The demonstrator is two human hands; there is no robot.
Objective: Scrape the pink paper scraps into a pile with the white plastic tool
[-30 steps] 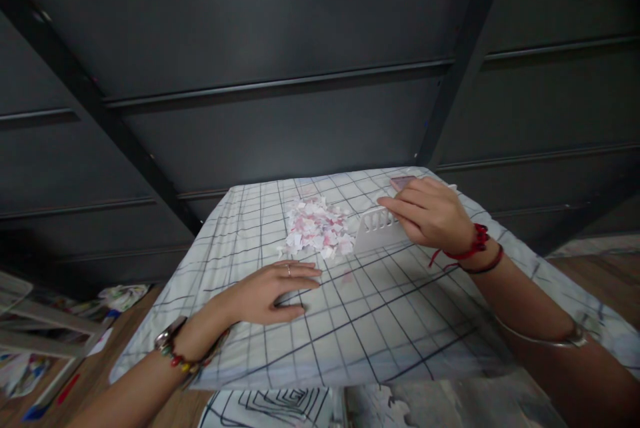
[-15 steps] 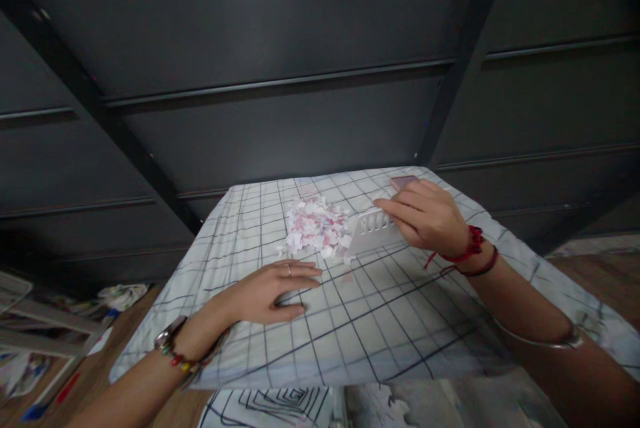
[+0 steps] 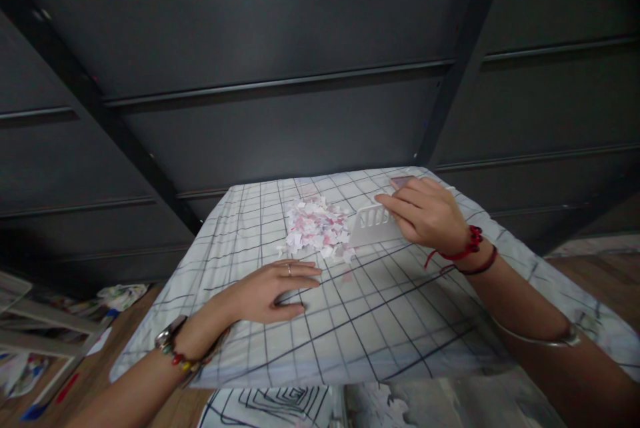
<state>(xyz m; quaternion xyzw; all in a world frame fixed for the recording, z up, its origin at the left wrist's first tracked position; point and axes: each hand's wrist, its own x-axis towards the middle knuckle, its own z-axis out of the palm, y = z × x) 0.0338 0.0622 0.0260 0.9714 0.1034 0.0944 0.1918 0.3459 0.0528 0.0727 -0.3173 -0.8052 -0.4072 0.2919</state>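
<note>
A loose heap of torn white and pink paper scraps (image 3: 317,225) lies on the checked tablecloth (image 3: 340,341). My right hand (image 3: 427,211) is closed on the upper edge of a white slotted plastic basket (image 3: 374,227), whose left end stands against the right side of the heap. The hand hides much of the basket. My left hand (image 3: 275,289) rests palm down on the cloth just in front of the heap, fingers stretched out and holding nothing.
A flat mauve object (image 3: 403,181) lies behind my right hand, partly covered by it. Dark panelled wall (image 3: 280,128) rises behind the table. At the lower left stand a pale stool frame (image 3: 55,341) and a red item (image 3: 67,388) on the wooden floor.
My right hand has shifted the basket slightly; its near lower edge has moved back from me, leaving a few scraps showing in front of it. My left hand has stayed still.
</note>
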